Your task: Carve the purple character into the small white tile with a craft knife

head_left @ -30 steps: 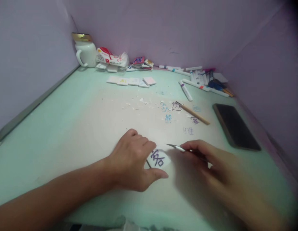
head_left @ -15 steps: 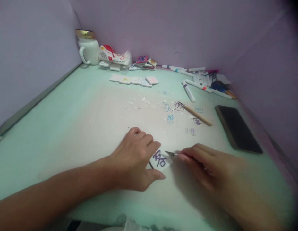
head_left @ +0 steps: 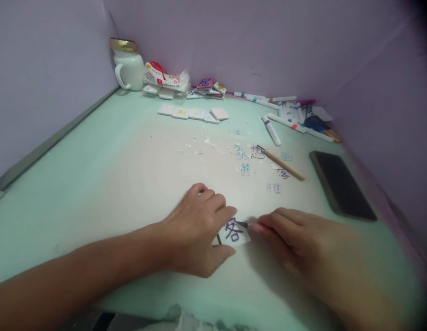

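A small white square piece with a purple Chinese character lies near the table's front. My left hand grips it from the left, thumb at its lower edge and index finger at its upper edge. My right hand is closed on a craft knife, whose blade tip reaches the top of the purple character. Most of the knife's handle is hidden in my right hand. Part of the piece's left side is covered by my left hand.
A wooden-handled tool lies among characters written on the table, with white scraps beside them. A phone is at the right. Markers, white tiles, a tissue pack and a lidded mug are farther back.
The knife blade has moved from beside the upper right of the character onto its top. My left hand still grips the piece, and the whole view has shifted slightly.
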Action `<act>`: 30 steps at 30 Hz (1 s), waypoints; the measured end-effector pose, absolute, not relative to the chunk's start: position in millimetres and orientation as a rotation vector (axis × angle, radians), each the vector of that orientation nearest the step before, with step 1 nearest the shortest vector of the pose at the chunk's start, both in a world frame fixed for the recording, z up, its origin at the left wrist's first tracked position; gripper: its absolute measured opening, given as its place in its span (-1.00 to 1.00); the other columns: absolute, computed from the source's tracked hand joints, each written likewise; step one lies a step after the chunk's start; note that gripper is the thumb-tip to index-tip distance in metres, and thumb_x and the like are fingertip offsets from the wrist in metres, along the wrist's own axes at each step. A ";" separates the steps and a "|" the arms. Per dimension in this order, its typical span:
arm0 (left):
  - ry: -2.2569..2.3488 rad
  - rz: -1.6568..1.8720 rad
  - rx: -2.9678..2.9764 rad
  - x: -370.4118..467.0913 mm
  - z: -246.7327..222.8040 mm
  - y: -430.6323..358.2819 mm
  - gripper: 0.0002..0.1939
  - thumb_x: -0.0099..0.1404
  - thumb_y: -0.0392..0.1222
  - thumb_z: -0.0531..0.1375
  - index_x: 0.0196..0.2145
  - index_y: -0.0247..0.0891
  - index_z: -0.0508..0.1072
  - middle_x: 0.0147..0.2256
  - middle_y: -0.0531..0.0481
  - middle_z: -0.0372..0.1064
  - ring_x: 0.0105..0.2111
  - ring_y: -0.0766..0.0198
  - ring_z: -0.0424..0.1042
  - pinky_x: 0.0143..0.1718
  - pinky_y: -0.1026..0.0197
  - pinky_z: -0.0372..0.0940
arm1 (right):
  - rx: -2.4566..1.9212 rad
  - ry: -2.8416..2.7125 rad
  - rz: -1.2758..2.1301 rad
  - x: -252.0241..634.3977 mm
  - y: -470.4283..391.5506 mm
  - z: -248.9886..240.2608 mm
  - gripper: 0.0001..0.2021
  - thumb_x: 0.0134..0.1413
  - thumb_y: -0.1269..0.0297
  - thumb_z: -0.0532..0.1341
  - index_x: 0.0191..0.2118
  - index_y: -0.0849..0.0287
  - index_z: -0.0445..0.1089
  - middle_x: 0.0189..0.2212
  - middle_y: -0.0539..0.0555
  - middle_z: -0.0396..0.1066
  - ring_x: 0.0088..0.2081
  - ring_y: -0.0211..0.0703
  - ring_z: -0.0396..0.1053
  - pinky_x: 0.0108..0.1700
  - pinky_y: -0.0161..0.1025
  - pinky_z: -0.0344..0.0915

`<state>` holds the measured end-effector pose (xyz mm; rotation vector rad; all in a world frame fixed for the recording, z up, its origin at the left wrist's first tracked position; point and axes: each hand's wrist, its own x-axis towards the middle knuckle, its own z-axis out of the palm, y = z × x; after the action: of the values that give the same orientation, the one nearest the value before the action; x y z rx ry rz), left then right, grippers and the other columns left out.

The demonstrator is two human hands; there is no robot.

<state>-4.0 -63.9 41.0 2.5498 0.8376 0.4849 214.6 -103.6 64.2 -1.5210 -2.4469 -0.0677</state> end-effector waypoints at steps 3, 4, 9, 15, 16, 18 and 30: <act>0.798 0.520 2.537 -3.7 41.6 -63.7 -0.59 0.07 -0.23 0.16 -0.09 -0.34 0.38 -0.29 -0.13 0.29 -0.30 0.12 0.23 -0.05 -0.07 0.09 | -1.525 -2.432 -0.097 215.5 -103.0 65.7 -0.69 0.23 0.19 0.11 -0.49 0.11 0.46 -0.62 -0.02 0.41 -0.59 -0.22 0.33 -0.54 -0.25 -0.02; 0.786 0.533 2.530 -3.8 41.5 -63.2 -0.57 0.05 -0.26 0.15 -0.08 -0.35 0.37 -0.27 -0.14 0.29 -0.28 0.11 0.24 -0.04 -0.06 0.10 | -1.522 -2.425 -0.105 216.2 -102.7 66.2 -0.69 0.23 0.20 0.12 -0.49 0.11 0.46 -0.61 -0.01 0.42 -0.58 -0.22 0.33 -0.54 -0.25 -0.02; 0.743 0.580 2.505 -5.2 39.9 -59.9 -0.47 -0.03 -0.36 0.10 -0.03 -0.35 0.34 -0.17 -0.18 0.31 -0.20 0.09 0.28 0.01 -0.05 0.09 | -1.515 -2.441 -0.098 220.2 -102.6 69.4 -0.71 0.24 0.20 0.13 -0.46 0.10 0.49 -0.56 0.01 0.46 -0.53 -0.20 0.37 -0.51 -0.23 0.05; 0.725 0.623 2.485 -4.7 37.6 -58.6 -0.51 -0.06 -0.38 0.10 -0.09 -0.36 0.39 -0.18 -0.15 0.32 -0.23 0.13 0.28 0.01 -0.04 0.08 | -1.441 -2.474 -0.194 219.7 -102.8 71.1 -0.71 0.22 0.23 0.15 -0.49 0.09 0.50 -0.58 -0.01 0.46 -0.55 -0.22 0.36 -0.52 -0.24 0.06; 0.723 0.624 2.485 -4.5 37.4 -58.6 -0.51 -0.06 -0.38 0.10 -0.09 -0.36 0.39 -0.18 -0.15 0.32 -0.23 0.13 0.29 0.01 -0.04 0.08 | -1.439 -2.477 -0.198 219.7 -102.7 70.8 -0.71 0.22 0.23 0.15 -0.48 0.09 0.50 -0.58 -0.01 0.46 -0.55 -0.21 0.37 -0.52 -0.24 0.06; 0.728 0.624 2.484 -4.2 37.2 -58.5 -0.51 -0.06 -0.37 0.11 -0.09 -0.34 0.40 -0.18 -0.14 0.32 -0.23 0.12 0.29 0.01 -0.04 0.09 | -1.443 -2.492 -0.200 219.8 -102.9 70.2 -0.71 0.22 0.23 0.15 -0.48 0.09 0.50 -0.58 0.00 0.47 -0.55 -0.20 0.37 -0.52 -0.23 0.06; 0.746 0.572 2.495 -4.7 40.2 -58.3 -0.55 -0.04 -0.35 0.12 -0.12 -0.30 0.40 -0.20 -0.09 0.32 -0.28 0.17 0.29 0.01 -0.02 0.10 | -1.325 -2.632 -0.294 220.6 -95.6 73.6 -0.69 0.24 0.28 0.12 -0.50 0.12 0.47 -0.59 -0.02 0.45 -0.53 -0.19 0.39 -0.49 -0.21 0.05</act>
<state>-4.7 -58.3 40.2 2.4953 0.7459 0.5717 220.6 -95.6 73.6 -1.3252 -2.6321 -0.2937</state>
